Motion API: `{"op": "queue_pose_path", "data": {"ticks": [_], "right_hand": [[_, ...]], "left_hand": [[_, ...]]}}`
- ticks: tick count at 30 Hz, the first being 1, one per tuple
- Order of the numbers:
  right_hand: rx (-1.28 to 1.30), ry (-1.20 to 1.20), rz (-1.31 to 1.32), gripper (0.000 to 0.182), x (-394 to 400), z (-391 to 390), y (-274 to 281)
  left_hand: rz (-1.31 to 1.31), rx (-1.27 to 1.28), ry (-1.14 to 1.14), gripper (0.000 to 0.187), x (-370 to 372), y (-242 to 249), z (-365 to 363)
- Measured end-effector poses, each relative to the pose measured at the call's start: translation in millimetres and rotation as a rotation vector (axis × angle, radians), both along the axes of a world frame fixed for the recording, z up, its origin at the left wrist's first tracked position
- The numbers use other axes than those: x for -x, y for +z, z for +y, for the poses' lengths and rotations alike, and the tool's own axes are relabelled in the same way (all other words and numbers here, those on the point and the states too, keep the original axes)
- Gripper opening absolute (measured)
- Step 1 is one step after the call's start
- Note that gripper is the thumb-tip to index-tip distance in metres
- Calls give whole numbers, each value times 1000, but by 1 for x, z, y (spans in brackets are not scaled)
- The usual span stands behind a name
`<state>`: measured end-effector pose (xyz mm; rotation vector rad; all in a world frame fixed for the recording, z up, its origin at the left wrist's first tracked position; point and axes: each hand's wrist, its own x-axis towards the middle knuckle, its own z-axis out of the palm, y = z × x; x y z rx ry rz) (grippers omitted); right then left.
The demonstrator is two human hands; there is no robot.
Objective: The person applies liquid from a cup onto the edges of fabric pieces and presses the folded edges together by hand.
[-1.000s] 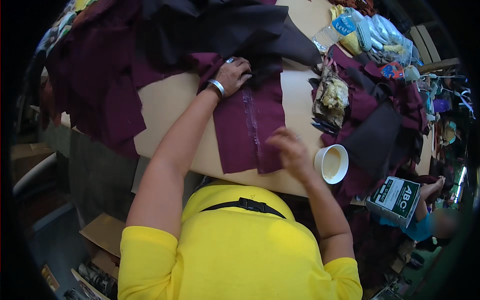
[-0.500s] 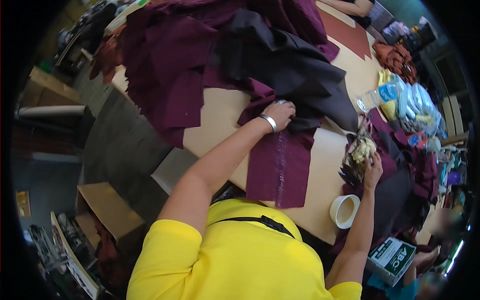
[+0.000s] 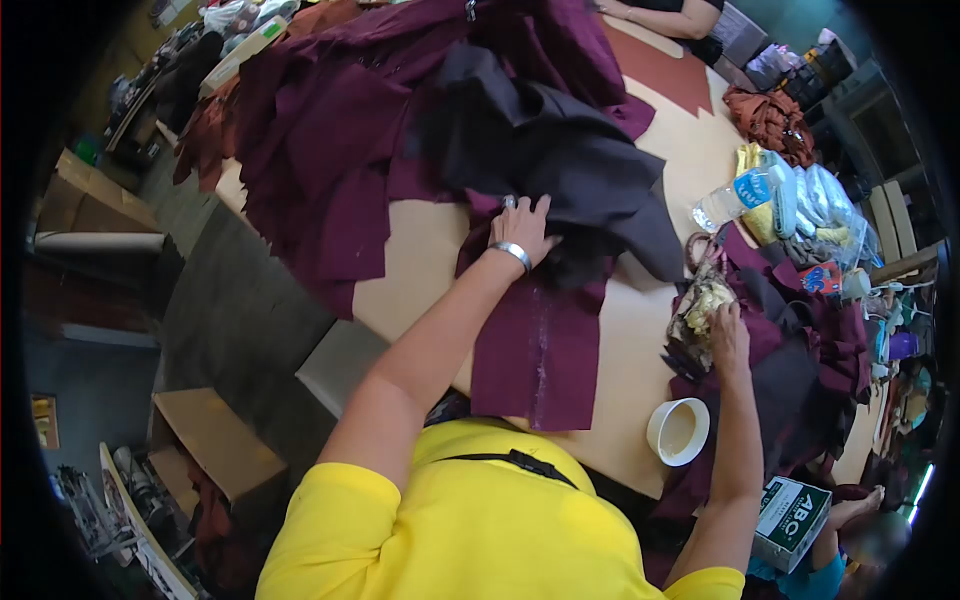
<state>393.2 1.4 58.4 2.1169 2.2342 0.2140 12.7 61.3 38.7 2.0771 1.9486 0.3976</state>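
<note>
My left hand (image 3: 522,230) lies on the edge of a black cloth (image 3: 560,140), fingers apart, a silver bracelet at the wrist. Below it, a maroon fabric panel (image 3: 505,365) hangs toward me with a whitish, shiny streak of what looks like glue down its length. To the right, my right hand (image 3: 730,335) has its fingers closed on a crumpled, yellowish, glue-crusted clump (image 3: 705,300). Just below that hand stands a white bowl (image 3: 653,432) with pale beige contents. Dark red scissor handles (image 3: 703,248) show above the clump.
More maroon fabric (image 3: 320,150) covers the table's left and far side. On the right are a water bottle (image 3: 735,200), maroon and black scraps (image 3: 800,400), and a green-and-white ABC box (image 3: 790,515). Another person's arm (image 3: 660,18) rests at the far edge. A cardboard box (image 3: 215,440) stands lower left.
My left hand has shifted slightly, its fingers now spread more over the black cloth. My right hand stays at the yellowish clump. The whole view has shifted a little.
</note>
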Motion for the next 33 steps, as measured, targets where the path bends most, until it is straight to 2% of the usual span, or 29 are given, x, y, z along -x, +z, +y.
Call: {"op": "queue_pose_path", "data": {"ticks": [2,3,5,8,12,15,17,18,21,22,25,28,30,31,33], "right_hand": [[-78,-22,62,28,3,-5,-3],[-42,-107,172,33,3,-4,-2],[-216,-53,467,44,5,-11,-2],[-177,-154,621,50,-8,-6,-19],[-249,-278,1037,41,-5,-7,-25],[-350,-316,991,41,4,-12,-28],[-414,-312,994,33,13,-16,-23],[-405,-314,1021,30,14,-17,-17],[-440,-245,1031,29,10,-17,-19],[-460,-209,1023,30,9,-17,-21],[-249,-365,800,43,7,-17,-1],[-508,-177,571,54,17,-14,11],[-577,-78,585,57,36,0,27],[-611,-32,595,58,52,10,37],[-479,126,774,58,92,31,56]], "left_hand": [[54,-7,4,70,-6,0,5],[53,29,20,71,-7,3,8],[66,59,49,70,-6,13,14],[97,100,94,64,-2,10,27],[65,168,113,56,-1,12,39],[34,127,69,49,0,5,38],[44,90,19,50,1,-3,37],[89,13,-27,39,-1,-3,33],[168,-166,-283,24,-11,-19,30],[219,-302,-373,13,-12,-23,28],[249,-464,-679,10,-6,-26,27],[218,-557,-875,6,10,-19,15],[220,-599,-966,6,23,-19,-3],[235,-536,-992,7,29,-17,-15],[221,-545,-996,7,40,-17,-37]]}}
